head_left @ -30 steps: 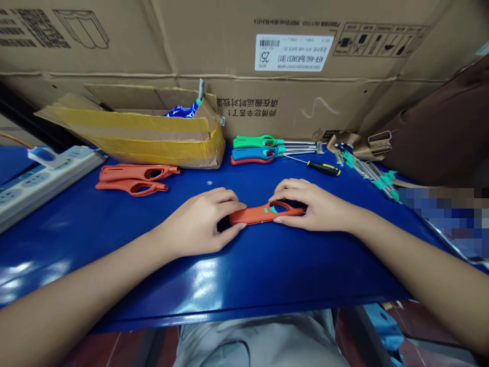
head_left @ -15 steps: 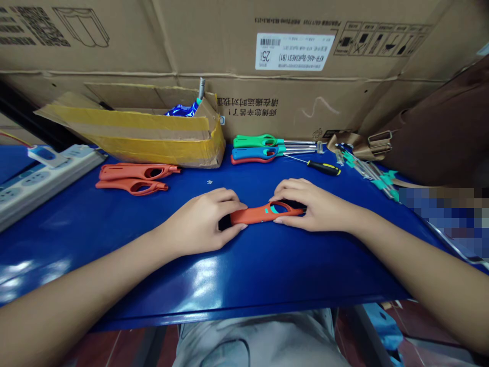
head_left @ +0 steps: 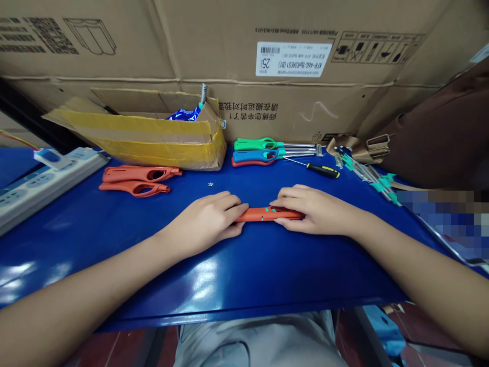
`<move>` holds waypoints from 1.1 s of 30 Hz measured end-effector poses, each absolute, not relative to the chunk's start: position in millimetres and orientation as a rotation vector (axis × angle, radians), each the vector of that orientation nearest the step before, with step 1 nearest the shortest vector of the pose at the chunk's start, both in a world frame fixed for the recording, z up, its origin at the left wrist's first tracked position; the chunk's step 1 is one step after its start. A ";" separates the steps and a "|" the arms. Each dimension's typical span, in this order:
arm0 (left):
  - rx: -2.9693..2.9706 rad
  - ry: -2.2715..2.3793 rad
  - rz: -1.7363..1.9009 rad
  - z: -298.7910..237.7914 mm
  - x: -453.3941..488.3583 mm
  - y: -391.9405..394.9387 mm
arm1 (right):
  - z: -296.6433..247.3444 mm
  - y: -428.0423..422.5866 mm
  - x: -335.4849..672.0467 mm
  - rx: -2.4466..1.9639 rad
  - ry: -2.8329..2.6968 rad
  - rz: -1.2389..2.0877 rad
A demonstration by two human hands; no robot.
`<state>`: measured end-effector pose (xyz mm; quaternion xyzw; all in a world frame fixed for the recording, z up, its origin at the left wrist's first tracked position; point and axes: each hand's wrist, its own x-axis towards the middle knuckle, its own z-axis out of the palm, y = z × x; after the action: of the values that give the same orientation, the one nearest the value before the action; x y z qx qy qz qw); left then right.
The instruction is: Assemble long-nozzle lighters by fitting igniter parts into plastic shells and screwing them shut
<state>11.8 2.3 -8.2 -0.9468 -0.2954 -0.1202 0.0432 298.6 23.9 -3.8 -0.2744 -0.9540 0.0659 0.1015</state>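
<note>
An orange gas lighter body (head_left: 254, 214) with a teal trigger part lies lengthwise between my hands, just above or on the blue table (head_left: 244, 275). My left hand (head_left: 208, 219) is closed on its wide handle end, thumb below and fingers above. At the slimmer end, my right hand (head_left: 309, 210) pinches the trigger-loop section, partly covering it. The lighter's narrow side faces me, showing a seam and a small notch. Two more orange lighter shells (head_left: 139, 181) rest to the left, beyond my left hand. A few tiny pale pins (head_left: 210, 184) lie behind it.
Green (head_left: 254, 144) and blue lighters (head_left: 254, 155) with metal tubes lie at the back, near a black-yellow screwdriver (head_left: 324, 171). Several metal tubes with teal parts (head_left: 369, 173) sit right. A taped carton (head_left: 160, 145) and a power strip (head_left: 49, 181) stand left.
The lighter has been rolled about its length, so its narrow side now faces me and the loop opening is mostly out of sight. Both hands keep their hold.
</note>
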 end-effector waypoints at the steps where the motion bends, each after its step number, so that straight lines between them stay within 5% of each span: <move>1: -2.896 -0.897 -0.372 -9.2 11.1 3.1 | -3.7 23.9 299.1 -0.805 -2.827 0.179; 33: -2.939 -0.888 -0.584 -10.5 19.7 -4.8 | -5.0 19.5 296.4 -0.704 -2.852 -0.009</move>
<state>19.7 -4.8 -10.5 -0.9403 -0.2843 -0.1870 0.0083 296.4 19.5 -5.0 -0.2383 -0.9658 -0.0030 0.1020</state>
